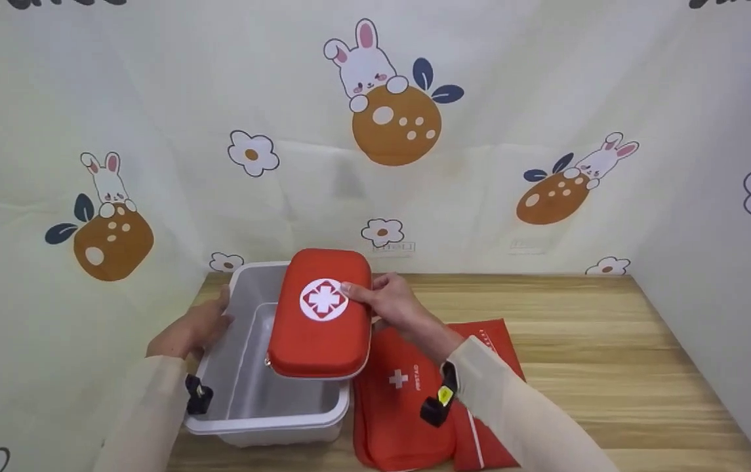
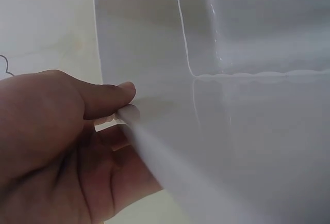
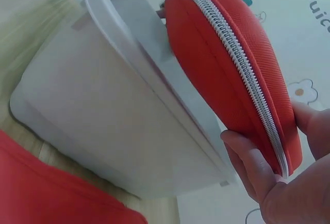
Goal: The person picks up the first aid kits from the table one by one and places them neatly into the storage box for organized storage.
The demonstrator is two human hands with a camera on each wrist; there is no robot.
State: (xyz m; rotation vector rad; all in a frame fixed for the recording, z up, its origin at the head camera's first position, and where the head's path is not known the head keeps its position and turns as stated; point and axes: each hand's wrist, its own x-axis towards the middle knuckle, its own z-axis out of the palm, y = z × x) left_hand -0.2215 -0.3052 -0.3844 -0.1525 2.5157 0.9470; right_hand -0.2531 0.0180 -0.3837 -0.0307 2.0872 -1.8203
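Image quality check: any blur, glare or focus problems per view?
Head view: evenly lit, sharp on the red case, wide-angle bending at the edges. Left wrist: white bin rim smeared out of focus near the left hand. Right wrist: zipper crisp, table corner motion-blurred.

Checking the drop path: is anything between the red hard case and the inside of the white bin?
Nothing visible. The red hard case, held by the right hand, hangs over the white bin; what shows of the inside is bare. The left hand grips the rim.
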